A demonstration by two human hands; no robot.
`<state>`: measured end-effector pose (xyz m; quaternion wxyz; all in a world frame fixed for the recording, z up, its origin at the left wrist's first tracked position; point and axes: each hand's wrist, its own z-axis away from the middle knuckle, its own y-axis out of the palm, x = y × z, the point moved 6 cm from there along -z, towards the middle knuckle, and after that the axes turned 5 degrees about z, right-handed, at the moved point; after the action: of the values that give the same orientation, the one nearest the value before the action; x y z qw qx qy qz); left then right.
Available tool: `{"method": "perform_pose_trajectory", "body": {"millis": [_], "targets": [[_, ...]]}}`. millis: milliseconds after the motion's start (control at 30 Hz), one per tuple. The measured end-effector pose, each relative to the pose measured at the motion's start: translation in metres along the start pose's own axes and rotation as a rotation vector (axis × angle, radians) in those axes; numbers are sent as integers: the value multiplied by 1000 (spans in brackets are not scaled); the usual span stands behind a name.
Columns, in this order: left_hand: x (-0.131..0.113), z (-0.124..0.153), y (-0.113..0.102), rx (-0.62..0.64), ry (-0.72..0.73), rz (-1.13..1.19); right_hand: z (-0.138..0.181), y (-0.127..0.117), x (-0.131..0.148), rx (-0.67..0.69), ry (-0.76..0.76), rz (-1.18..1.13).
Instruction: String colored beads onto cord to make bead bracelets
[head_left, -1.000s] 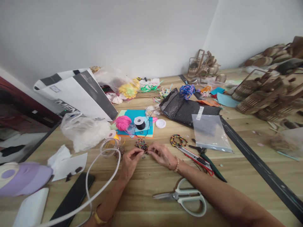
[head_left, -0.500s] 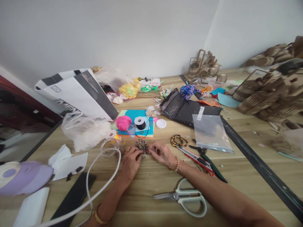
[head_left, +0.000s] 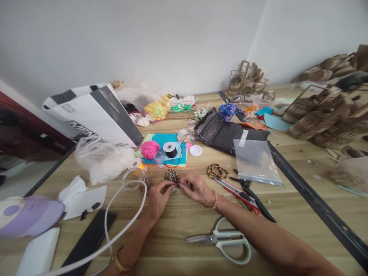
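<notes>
A small heap of multicoloured beads (head_left: 171, 175) lies on the table between my two hands. My left hand (head_left: 160, 195) is closed in a pinch at the heap's near left edge; what its fingertips hold is too small to make out. On the right of the heap, my right hand (head_left: 197, 188) also pinches, its fingertips touching the beads' edge, with any held thing hidden. From a spool of black cord (head_left: 170, 150) behind the heap, thin black cord loops down toward the beads. A beaded string (head_left: 217, 171) lies coiled to the right of my right hand.
White-handled scissors (head_left: 231, 241) lie near my right forearm. Beyond are a red utility knife (head_left: 238, 193), a clear zip bag (head_left: 257, 163) and a black bubble mailer (head_left: 221, 134). Pink yarn (head_left: 150, 149) sits on coloured paper. A white cable (head_left: 129, 226) curves beside my left arm.
My left hand's fingers have shifted slightly and now pinch more upright by the beads. My right hand stays almost in place, its fingertips a little closer to the heap.
</notes>
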<state>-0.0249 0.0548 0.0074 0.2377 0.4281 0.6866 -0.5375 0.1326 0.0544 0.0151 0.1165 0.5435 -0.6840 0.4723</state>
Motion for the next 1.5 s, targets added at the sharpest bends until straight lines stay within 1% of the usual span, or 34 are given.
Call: {"method": "perform_pose_trajectory", "body": {"millis": [100, 167, 300, 467, 700, 933, 1500], "targets": [[5, 1, 2, 18, -137, 162, 0, 0, 4, 11, -50, 2], [6, 1, 4, 25, -189, 249, 0, 0, 7, 20, -80, 1], [7, 2, 8, 53, -229, 348, 1, 2, 10, 52, -106, 7], [12, 2, 10, 88, -279, 369, 1, 3, 9, 63, -98, 24], [13, 0, 8, 100, -275, 350, 1, 3, 7, 35, -99, 29], [13, 0, 7, 64, -266, 356, 1, 4, 7, 57, -75, 46], [7, 1, 6, 50, -231, 361, 1, 5, 5, 78, -49, 37]]}}
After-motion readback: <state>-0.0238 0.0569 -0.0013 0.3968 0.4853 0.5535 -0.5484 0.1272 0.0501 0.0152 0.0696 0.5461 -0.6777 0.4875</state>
